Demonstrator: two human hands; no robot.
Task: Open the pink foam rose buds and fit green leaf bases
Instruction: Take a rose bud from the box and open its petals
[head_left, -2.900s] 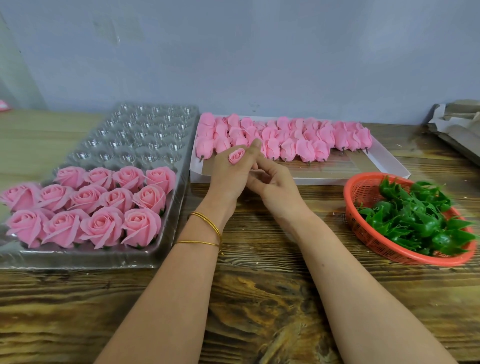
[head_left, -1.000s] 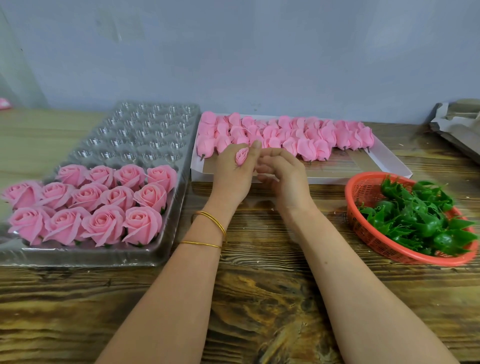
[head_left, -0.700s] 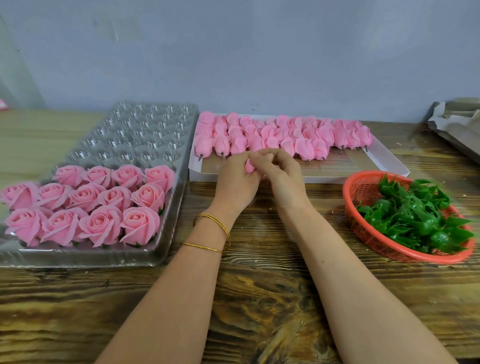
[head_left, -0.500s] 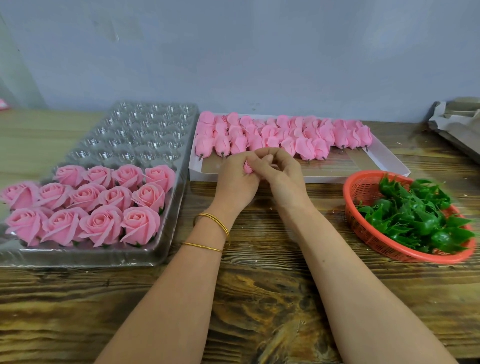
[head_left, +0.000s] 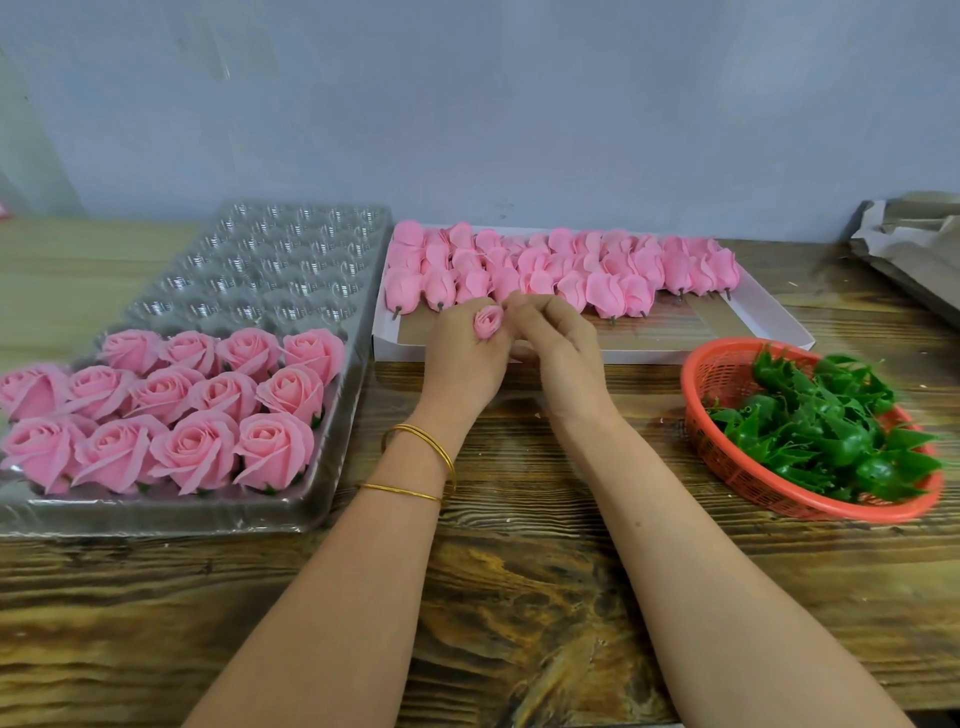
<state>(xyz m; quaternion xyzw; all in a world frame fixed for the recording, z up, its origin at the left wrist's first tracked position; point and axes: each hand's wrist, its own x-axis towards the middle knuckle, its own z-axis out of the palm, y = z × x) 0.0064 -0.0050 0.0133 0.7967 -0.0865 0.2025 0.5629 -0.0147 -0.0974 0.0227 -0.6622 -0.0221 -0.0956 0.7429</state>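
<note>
- My left fingers (head_left: 462, 319) wrap the bud (head_left: 488, 322), steadying it with its face toward me.
- My right fingers (head_left: 524, 312) pinch its outer petal, to peel it open.

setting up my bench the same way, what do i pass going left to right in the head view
clear blister tray of opened pink roses, left hand holding a rose bud, right hand, red basket of green leaf bases, crumpled brown paper

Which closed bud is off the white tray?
The bud gripped in the left hand, right hand at its petals; the rest lie in the white tray.
</note>
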